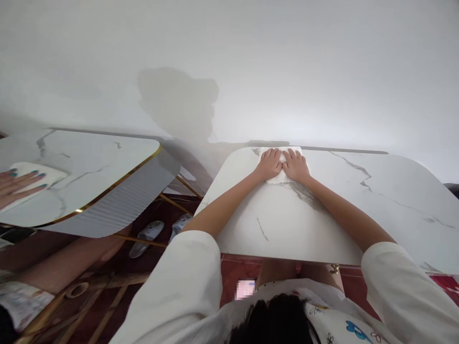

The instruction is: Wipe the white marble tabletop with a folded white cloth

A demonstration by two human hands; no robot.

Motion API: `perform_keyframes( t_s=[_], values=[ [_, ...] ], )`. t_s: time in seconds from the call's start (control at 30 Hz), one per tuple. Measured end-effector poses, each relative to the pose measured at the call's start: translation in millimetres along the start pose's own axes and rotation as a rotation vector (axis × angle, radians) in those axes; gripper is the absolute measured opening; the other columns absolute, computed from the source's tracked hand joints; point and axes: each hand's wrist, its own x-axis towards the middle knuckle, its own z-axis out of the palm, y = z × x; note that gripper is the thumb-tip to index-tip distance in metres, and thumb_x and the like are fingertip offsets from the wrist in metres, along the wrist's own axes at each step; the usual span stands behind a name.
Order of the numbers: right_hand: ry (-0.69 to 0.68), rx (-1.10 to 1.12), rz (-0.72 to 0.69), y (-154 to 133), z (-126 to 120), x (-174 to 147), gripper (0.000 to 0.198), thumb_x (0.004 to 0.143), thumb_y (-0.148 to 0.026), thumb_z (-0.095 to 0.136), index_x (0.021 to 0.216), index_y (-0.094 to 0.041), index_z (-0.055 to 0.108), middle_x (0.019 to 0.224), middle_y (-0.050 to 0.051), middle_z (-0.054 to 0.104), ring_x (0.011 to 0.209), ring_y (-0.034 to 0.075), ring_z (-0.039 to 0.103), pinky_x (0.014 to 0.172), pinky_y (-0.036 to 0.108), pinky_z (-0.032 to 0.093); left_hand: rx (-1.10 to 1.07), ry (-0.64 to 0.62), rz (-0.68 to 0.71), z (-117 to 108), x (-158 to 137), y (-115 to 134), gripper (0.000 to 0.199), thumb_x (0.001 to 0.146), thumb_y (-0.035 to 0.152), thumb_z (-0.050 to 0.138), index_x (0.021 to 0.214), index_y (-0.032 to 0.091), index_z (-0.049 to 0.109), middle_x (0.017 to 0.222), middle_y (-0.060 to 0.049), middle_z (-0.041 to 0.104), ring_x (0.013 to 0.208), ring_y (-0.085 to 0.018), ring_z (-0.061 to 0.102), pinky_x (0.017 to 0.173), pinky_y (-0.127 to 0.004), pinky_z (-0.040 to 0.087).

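Note:
Both of my arms reach forward over a white marble-patterned table (251, 215), to its far edge by the wall. A white cloth (280, 178) lies there on the tabletop. My left hand (270, 164) rests on the cloth's left part, palm down with fingers laid out flat. Beside it, my right hand (296, 165) presses on the right part, its fingers likewise flat and slightly apart. The thumbs meet or nearly meet in the middle. Much of the cloth is hidden under the hands.
To the left, another person's hand (23, 185) lies on a white cloth (55, 173) on a second, gold-edged marble-patterned table (107, 153). Slippers (147, 237) and a wooden chair (107, 306) are on the lower left. A pale wall (304, 71) borders both tables.

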Motion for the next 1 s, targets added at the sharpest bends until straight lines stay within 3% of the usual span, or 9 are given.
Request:
perform_keyframes(
  t_s=[0.27, 0.6, 1.0],
  values=[
    [-0.002, 0.050, -0.035, -30, -14, -57, 0.054, 0.092, -0.031, 0.027, 0.143, -0.018, 0.038, 0.152, 0.009, 0.035, 0.136, 0.033, 0.030, 0.105, 0.047, 0.029, 0.011, -0.042, -0.041, -30, -64, 29, 0.051, 0.090, 0.025, 0.031, 0.136, 0.004, 0.042, 0.145, -0.018, 0.042, 0.133, -0.032, 0.035, 0.110, -0.045, 0.026],
    [-0.030, 0.076, -0.045, -52, -27, -111, 0.055, 0.090, -0.031, 0.031, 0.144, -0.020, 0.038, 0.153, 0.006, 0.034, 0.137, 0.033, 0.029, 0.109, 0.048, 0.028, 0.036, -0.088, -0.111, -59, -120, 64, 0.052, 0.089, 0.026, 0.035, 0.136, 0.005, 0.041, 0.146, -0.019, 0.040, 0.136, -0.033, 0.033, 0.111, -0.046, 0.025],
    [-0.145, 0.136, -0.107, -88, -48, -175, 0.055, 0.090, -0.031, 0.031, 0.145, -0.023, 0.037, 0.155, 0.006, 0.029, 0.141, 0.034, 0.023, 0.109, 0.052, 0.028, 0.036, -0.088, -0.197, -90, -197, 98, 0.053, 0.089, 0.031, 0.035, 0.138, 0.011, 0.043, 0.147, -0.017, 0.040, 0.138, -0.033, 0.033, 0.111, -0.048, 0.027]
  ],
)
